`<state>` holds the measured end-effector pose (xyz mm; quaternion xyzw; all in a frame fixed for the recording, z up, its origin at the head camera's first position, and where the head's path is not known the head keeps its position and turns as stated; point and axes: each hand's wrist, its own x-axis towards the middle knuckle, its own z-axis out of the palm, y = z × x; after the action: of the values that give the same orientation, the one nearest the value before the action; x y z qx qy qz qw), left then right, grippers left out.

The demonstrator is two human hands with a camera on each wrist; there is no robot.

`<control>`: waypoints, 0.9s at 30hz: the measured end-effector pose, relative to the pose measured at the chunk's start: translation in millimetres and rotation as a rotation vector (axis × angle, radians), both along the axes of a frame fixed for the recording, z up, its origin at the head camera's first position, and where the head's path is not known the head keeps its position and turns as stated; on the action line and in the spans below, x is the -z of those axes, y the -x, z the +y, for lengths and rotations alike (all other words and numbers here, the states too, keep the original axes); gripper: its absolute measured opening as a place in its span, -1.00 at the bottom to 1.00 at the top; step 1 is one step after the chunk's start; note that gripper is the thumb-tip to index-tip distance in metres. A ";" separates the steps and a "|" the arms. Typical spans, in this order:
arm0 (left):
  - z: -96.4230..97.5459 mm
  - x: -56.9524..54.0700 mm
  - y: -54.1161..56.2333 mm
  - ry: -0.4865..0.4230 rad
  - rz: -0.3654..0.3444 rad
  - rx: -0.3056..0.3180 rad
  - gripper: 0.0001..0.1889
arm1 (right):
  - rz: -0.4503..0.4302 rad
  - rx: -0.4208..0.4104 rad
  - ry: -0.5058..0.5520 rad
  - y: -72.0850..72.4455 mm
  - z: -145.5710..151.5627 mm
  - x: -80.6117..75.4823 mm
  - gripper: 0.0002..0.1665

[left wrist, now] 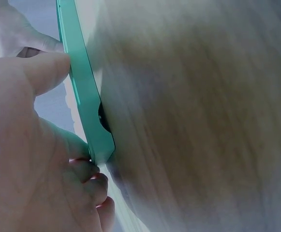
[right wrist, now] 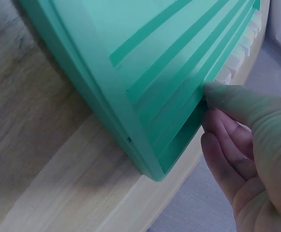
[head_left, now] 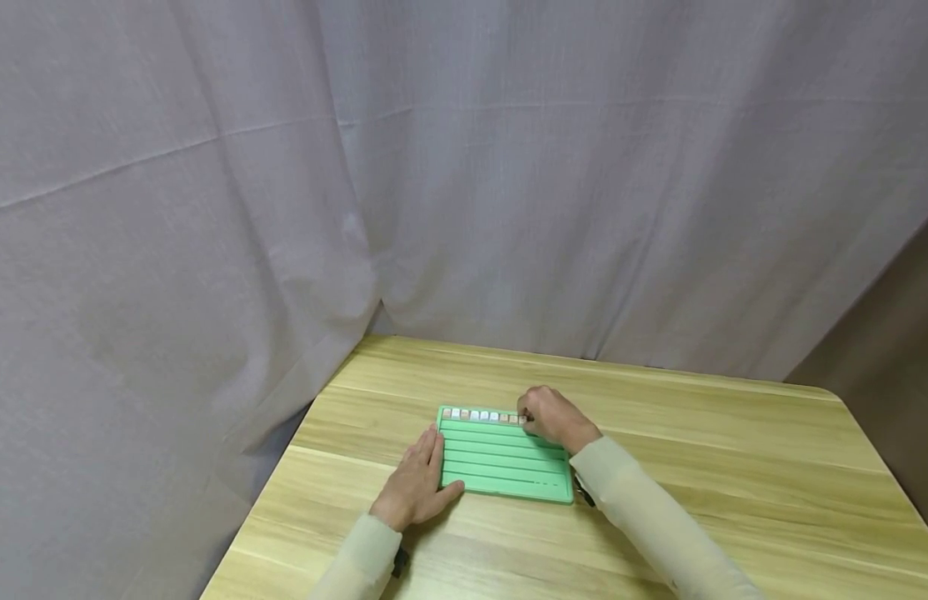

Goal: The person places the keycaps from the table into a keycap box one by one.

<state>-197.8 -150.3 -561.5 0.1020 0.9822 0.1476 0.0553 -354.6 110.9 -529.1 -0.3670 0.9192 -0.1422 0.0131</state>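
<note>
A green tray [head_left: 501, 461] with long parallel grooves lies on the table. Small white and tan keycaps [head_left: 475, 415] line its far groove, running from the left end towards the right. My left hand [head_left: 417, 483] rests flat along the tray's left side, its thumb at the near corner. In the left wrist view that thumb [left wrist: 51, 72] touches the rim. At the right end of the row, my right hand [head_left: 552, 415] pinches a keycap between thumb and forefinger, mostly hidden by the fingers. The right wrist view shows a bare stretch of groove beside the fingertips.
The tray stands on a light wood-grain table [head_left: 734, 467]. Grey curtains [head_left: 546, 208] hang behind the table and along its left side. A dark brown surface [head_left: 899, 358] borders the right.
</note>
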 end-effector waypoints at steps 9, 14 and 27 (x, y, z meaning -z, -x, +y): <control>0.8 -0.9 0.3 0.006 -0.006 0.001 -0.04 | 0.040 -0.010 0.011 1.1 0.7 3.7 -0.86; 0.9 -0.8 0.2 0.001 -0.006 -0.004 -0.05 | 0.020 0.010 0.009 0.0 0.4 4.0 -0.93; 3.4 -3.7 -2.1 -0.002 -0.005 -0.003 -0.04 | -0.012 0.039 0.007 -3.7 -0.1 2.6 -0.92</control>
<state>-195.7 -146.9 -557.8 0.1002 0.9821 0.1489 0.0576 -351.0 110.9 -531.7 -0.3483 0.9255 -0.1479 0.0143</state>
